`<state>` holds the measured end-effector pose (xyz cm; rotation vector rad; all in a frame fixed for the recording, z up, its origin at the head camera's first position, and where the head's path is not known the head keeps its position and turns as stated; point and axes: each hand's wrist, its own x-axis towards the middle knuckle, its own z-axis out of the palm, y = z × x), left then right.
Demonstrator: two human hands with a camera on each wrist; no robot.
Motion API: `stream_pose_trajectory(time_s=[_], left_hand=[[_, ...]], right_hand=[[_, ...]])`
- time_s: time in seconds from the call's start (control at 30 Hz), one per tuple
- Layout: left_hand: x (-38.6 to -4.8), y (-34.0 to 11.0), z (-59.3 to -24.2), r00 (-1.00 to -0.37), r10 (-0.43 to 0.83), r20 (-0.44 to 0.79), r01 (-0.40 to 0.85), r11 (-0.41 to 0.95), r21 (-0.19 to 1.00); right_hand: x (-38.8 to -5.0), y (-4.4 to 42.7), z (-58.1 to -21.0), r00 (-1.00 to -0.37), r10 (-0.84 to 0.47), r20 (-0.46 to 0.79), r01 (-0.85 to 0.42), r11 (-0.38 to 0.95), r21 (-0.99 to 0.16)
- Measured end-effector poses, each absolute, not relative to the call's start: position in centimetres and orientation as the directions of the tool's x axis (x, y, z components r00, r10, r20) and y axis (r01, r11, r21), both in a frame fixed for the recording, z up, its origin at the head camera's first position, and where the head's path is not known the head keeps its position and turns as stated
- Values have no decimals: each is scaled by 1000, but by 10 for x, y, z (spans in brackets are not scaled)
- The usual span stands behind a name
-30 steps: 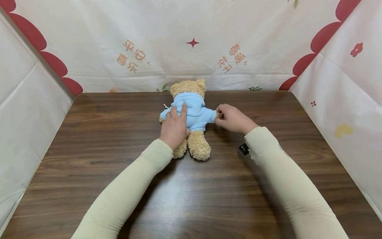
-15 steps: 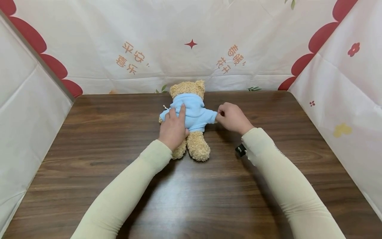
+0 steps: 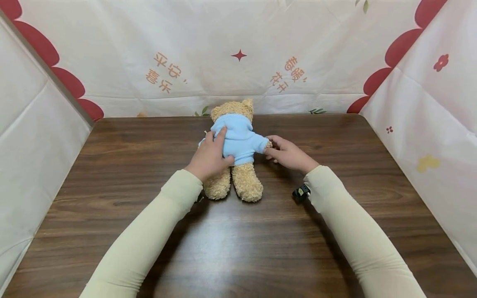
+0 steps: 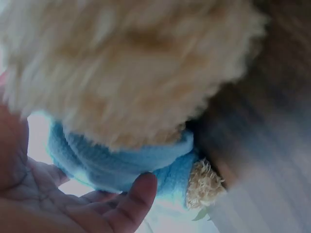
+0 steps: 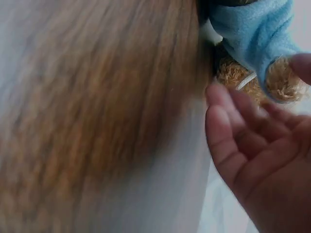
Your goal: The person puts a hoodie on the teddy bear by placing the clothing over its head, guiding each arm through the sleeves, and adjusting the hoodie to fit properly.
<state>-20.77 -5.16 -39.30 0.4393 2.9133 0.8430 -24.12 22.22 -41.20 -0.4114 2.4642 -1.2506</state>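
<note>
A tan plush teddy bear (image 3: 247,182) lies on the table, its back up and its head toward the rear curtain. It wears a light blue hooded top (image 3: 238,142). My left hand (image 3: 210,157) rests on the left side of the bear's back, fingers fairly straight and thumb apart. In the left wrist view, blurred fur (image 4: 131,63) fills the top, above the loosely bent fingers. My right hand (image 3: 288,154) is at the bear's right paw. The right wrist view has that paw (image 5: 284,80) beside the thumb, the other fingers loosely bent and apart from it.
The brown wooden table (image 3: 223,244) extends around the bear. A white printed curtain (image 3: 238,25) stands close behind the bear's head, with more cloth at both sides. A small black device (image 3: 301,193) hangs under the right sleeve.
My right hand has loosened from the bear's paw, its fingers spreading and moving slightly down. My left hand has shifted left across the bear's back, uncovering more of the left leg.
</note>
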Motion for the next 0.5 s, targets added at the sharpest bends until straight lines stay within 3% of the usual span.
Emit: stream_pose_trajectory(time_s=[0.17, 0.4, 0.5], left_hand=[[-211, -58, -386, -946, 323, -7, 254, 757, 602], [-210, -57, -379, -945, 326, 2, 232, 669, 706], [-209, -53, -377, -955, 293, 35, 230, 666, 710]], right_hand=[[-240, 216, -406, -895, -426, -130, -124, 520, -845], [-240, 207, -389, -931, -358, -64, -13, 208, -978], [-238, 204, -373, -945, -328, -13, -47, 175, -983]])
